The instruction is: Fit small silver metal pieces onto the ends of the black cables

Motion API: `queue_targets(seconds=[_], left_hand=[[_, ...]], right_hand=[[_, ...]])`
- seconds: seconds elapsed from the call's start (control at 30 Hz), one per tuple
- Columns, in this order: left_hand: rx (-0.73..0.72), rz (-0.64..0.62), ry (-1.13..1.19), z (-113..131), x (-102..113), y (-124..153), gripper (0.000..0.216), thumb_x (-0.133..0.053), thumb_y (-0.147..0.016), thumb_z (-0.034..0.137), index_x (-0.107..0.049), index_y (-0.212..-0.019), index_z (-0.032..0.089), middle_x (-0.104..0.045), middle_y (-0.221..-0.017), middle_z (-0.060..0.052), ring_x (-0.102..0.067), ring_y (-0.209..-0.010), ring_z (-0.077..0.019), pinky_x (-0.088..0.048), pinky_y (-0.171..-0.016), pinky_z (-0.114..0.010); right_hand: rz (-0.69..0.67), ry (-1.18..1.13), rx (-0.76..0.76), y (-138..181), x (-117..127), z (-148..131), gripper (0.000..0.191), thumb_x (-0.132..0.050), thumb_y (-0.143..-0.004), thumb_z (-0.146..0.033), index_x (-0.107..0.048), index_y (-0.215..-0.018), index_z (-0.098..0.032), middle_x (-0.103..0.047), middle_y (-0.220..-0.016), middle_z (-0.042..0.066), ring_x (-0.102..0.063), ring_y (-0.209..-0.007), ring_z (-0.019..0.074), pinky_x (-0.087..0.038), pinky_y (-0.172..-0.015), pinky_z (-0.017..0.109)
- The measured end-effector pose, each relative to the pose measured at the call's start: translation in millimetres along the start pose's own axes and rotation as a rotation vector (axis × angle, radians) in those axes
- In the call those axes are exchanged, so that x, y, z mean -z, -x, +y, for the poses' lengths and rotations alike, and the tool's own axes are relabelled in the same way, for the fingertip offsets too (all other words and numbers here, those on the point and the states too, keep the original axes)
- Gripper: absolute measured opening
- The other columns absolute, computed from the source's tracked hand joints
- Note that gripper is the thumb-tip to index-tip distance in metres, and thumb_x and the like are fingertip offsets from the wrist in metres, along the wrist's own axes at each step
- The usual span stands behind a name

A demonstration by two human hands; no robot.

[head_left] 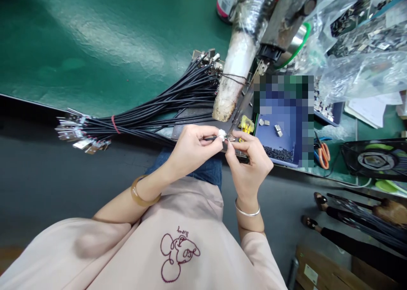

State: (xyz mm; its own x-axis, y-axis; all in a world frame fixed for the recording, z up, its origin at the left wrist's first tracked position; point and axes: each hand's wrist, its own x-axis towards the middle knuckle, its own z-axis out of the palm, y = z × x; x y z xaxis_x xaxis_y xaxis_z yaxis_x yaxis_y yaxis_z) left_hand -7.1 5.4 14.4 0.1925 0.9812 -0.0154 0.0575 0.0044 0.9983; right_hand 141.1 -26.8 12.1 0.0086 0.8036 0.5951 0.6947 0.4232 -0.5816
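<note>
My left hand (197, 145) pinches the end of a black cable (208, 139) between thumb and fingers. A small white piece (221, 133) shows at those fingertips; I cannot tell what it is. Close against it, my right hand (249, 154) is closed on a small metal connector (231, 138) at the cable's end. The fingertips of both hands nearly meet and partly cover the joint. Just above them a thin metal rod (243, 107) slants down from a clamped tool with a black collar (269, 52). Leftward lies a bundle of black cables (152, 107), tied with a red band (115, 124).
Beside my right hand stands a blue tray (297, 129) with metal shells (278, 130) and small black pieces (280, 153). A whitish hose (233, 69) hangs overhead. Orange-handled scissors (324, 155), a fan (375, 158) and plastic bags (365, 69) are further right. Another person's legs (346, 243) show lower right.
</note>
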Motion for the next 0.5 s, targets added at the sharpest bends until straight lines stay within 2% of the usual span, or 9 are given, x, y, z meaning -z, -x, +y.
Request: queue_targets(seconds=[0.17,0.5], left_hand=[[-0.004,-0.028,-0.040,-4.0,0.0,1.9,0.018,-0.059,-0.079,0.019,-0.066,-0.064,0.012,-0.057,-0.062,0.000,-0.042,-0.054,-0.0077,-0.033,-0.049,-0.019],[-0.012,-0.037,-0.028,-8.2,0.1,3.2,0.017,-0.059,-0.081,0.019,-0.068,-0.069,0.011,-0.053,-0.061,0.001,-0.036,-0.053,-0.0064,-0.027,-0.048,-0.019]], right_hand=[[-0.017,0.019,0.024,6.4,0.6,1.4,0.013,-0.066,-0.087,-0.011,-0.061,-0.084,-0.022,-0.076,-0.101,0.003,-0.074,-0.095,0.0166,-0.061,-0.083,0.031],[0.004,0.060,0.055,10.1,0.2,-0.1,0.014,-0.067,-0.087,-0.010,-0.061,-0.086,-0.022,-0.076,-0.103,0.004,-0.074,-0.095,0.0153,-0.061,-0.081,0.027]])
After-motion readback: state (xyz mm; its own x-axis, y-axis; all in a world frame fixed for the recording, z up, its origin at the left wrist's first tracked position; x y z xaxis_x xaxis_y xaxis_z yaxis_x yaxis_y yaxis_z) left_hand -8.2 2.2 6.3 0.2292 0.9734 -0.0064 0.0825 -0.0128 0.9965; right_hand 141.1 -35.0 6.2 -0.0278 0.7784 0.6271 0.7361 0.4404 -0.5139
